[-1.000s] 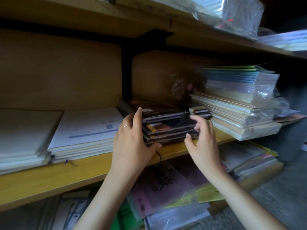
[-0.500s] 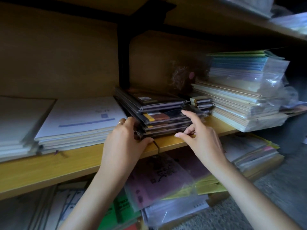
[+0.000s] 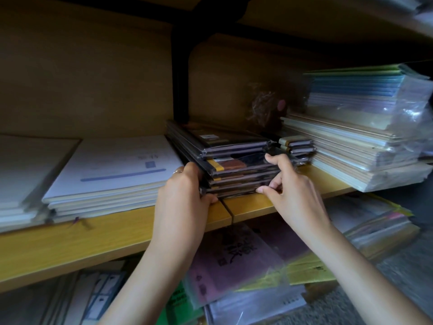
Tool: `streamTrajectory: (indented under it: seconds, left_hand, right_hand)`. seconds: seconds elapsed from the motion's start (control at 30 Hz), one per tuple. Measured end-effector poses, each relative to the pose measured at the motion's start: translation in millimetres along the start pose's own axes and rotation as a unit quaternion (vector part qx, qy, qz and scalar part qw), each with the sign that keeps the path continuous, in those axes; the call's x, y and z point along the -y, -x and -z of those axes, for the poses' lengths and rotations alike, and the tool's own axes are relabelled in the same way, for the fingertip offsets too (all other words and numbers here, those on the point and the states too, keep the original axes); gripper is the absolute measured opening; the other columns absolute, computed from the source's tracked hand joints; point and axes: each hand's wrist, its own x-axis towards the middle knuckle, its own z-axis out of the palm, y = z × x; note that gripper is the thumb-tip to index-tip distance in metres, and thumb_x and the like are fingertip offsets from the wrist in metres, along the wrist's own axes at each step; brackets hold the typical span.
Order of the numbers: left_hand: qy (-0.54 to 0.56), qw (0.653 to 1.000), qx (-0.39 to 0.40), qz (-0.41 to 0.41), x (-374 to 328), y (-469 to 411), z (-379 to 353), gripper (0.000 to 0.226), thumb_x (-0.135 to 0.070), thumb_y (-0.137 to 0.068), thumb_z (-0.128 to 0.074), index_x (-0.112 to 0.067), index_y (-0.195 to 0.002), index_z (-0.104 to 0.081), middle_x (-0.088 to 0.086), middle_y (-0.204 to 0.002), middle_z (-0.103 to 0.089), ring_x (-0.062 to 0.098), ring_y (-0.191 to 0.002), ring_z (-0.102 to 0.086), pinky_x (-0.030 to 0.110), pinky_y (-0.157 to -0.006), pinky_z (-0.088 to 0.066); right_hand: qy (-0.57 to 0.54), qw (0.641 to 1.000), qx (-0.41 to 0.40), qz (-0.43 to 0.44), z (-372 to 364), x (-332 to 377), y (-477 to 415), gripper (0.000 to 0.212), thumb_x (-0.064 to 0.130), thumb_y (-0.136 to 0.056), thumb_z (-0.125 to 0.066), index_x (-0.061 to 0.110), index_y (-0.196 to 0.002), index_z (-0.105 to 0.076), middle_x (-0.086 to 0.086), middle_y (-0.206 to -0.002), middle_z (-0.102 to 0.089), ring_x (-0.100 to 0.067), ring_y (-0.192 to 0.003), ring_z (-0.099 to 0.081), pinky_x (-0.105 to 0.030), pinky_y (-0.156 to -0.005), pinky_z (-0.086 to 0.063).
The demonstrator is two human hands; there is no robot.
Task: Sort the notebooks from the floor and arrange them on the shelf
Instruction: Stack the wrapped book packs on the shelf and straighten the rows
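Note:
A stack of dark, plastic-wrapped notebooks [image 3: 229, 156] lies on the yellow wooden shelf [image 3: 93, 233], in front of the black upright. My left hand [image 3: 185, 191] grips the stack's near left corner, thumb under its bottom edge. My right hand [image 3: 288, 184] holds the near right side, with the index finger on an upper notebook and the thumb at the bottom edge. White notebooks [image 3: 110, 174] are stacked directly to the left of the dark stack. To the right stands a tall pile of pale and blue notebooks [image 3: 356, 141], partly in clear plastic.
A small dark stack [image 3: 296, 146] sits between the dark notebooks and the tall pile. Another white pile [image 3: 21, 174] lies at the far left. Below the shelf lie pink [image 3: 234, 261], green and yellow wrapped notebooks. An upper shelf board [image 3: 328, 17] runs overhead.
Both hands have closed onto the dark stack's front corners, the left sliding down from its top to its lower corner. The camera has moved closer and lower.

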Motion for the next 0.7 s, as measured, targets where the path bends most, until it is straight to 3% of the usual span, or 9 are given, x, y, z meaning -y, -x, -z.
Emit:
streamTrajectory:
  seconds: [0.17,0.4,0.5,0.6,0.7]
  left_hand:
    - [-0.005,1.000,0.007,0.001,-6.5,-5.9,-4.5,0.039,-0.025,-0.072,-0.079,-0.018,-0.102,-0.054,0.002,-0.101,-0.064,0.027,-0.094,-0.060,0.034,-0.073,-0.045]
    - [-0.003,1.000,0.006,-0.006,-6.1,-1.1,-1.2,0.049,-0.034,-0.069,-0.080,-0.020,-0.107,-0.054,0.001,-0.105,-0.064,0.025,-0.096,-0.061,0.032,-0.074,-0.047]
    - [-0.009,1.000,0.003,-0.022,-7.3,2.7,-0.5,0.051,-0.034,-0.068,-0.081,-0.019,-0.107,-0.051,0.002,-0.106,-0.062,0.027,-0.095,-0.062,0.037,-0.074,-0.050]
    - [-0.002,1.000,-0.003,-0.025,-7.4,3.9,-1.7,0.050,-0.032,-0.070,-0.080,-0.017,-0.107,-0.049,0.003,-0.107,-0.059,0.029,-0.094,-0.061,0.037,-0.070,-0.049]
    - [-0.011,0.999,-0.008,-0.033,-6.9,5.9,-3.2,0.048,-0.032,-0.073,-0.077,-0.018,-0.107,-0.045,0.001,-0.110,-0.055,0.030,-0.092,-0.060,0.034,-0.063,-0.042]
  right_hand:
    - [-0.009,1.000,0.000,-0.013,-0.3,-6.2,-4.5,0.061,0.028,-0.081,-0.072,0.026,-0.133,-0.040,0.008,-0.071,-0.061,-0.003,-0.057,-0.051,-0.016,-0.052,-0.031]
    - [-0.039,0.998,0.048,0.010,3.7,-14.3,-4.6,0.069,0.033,-0.082,-0.070,0.028,-0.138,-0.030,0.010,-0.074,-0.058,0.001,-0.064,-0.053,-0.014,-0.060,-0.037]
    - [-0.093,0.994,0.020,-0.047,1.5,-19.7,1.1,0.074,0.031,-0.079,-0.073,0.028,-0.138,-0.028,0.009,-0.079,-0.058,-0.007,-0.074,-0.058,-0.019,-0.067,-0.043]
    - [-0.100,0.982,-0.059,-0.151,1.4,-29.2,7.3,0.081,0.038,-0.070,-0.079,0.019,-0.134,-0.034,0.001,-0.102,-0.056,-0.016,-0.093,-0.055,-0.019,-0.066,-0.039]
    - [-0.104,0.972,-0.021,-0.212,1.0,-32.8,1.4,0.090,0.042,-0.070,-0.078,0.014,-0.142,-0.031,-0.008,-0.130,-0.053,-0.023,-0.119,-0.050,-0.032,-0.092,-0.042]
